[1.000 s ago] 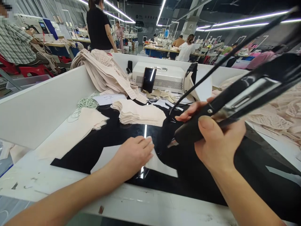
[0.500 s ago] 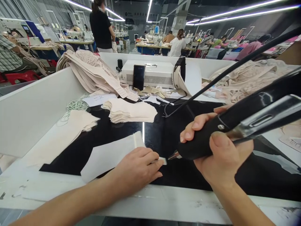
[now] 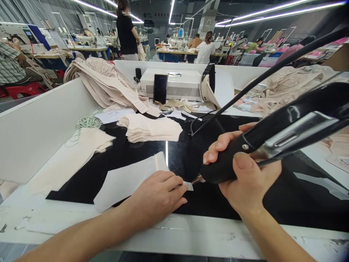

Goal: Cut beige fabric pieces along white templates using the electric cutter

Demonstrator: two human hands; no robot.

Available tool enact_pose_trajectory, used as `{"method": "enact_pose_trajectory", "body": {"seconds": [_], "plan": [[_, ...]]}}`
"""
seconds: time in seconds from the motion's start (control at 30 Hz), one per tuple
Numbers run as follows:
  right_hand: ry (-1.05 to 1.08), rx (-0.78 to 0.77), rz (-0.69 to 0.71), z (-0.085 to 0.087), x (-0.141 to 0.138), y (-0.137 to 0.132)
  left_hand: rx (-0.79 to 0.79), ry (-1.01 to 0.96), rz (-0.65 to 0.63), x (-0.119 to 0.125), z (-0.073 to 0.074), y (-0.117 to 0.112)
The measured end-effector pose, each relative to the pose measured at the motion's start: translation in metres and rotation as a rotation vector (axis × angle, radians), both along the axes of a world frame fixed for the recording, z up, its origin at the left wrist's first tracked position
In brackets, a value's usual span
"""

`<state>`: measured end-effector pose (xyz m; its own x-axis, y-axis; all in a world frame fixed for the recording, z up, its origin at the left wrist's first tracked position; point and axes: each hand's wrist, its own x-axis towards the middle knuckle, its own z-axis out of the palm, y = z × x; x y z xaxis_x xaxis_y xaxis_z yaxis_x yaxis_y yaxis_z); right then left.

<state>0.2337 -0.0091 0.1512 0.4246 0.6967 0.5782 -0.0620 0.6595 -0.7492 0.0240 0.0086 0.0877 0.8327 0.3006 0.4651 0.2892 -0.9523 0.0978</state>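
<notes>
My right hand grips a black corded hand tool with a metal lever on its side, fingers and thumb wrapped around the body. Its pointed metal tip is at the end of a small pale strip; whether it touches cannot be told. My left hand lies with curled fingers over the right end of a white cut piece, pressing it to the black work surface. The pale strip sticks out beyond these fingers, which hide how it joins the white piece.
A stack of cream fabric pieces lies beyond my left hand, with more cream fabric at left. Behind stand a white vented box and a phone. The tool's black cable crosses the right side. Co-workers are in the background.
My right hand has moved the tool left, bringing its tip to the end of the pale strip. My left hand and the white piece stay almost still.
</notes>
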Motion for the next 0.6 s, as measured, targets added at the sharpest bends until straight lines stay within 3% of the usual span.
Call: {"method": "enact_pose_trajectory", "body": {"seconds": [0.6], "plan": [[0.031,0.055,0.064,-0.001,0.002,-0.006,0.016,-0.036,-0.009,0.001,-0.001,0.002]]}}
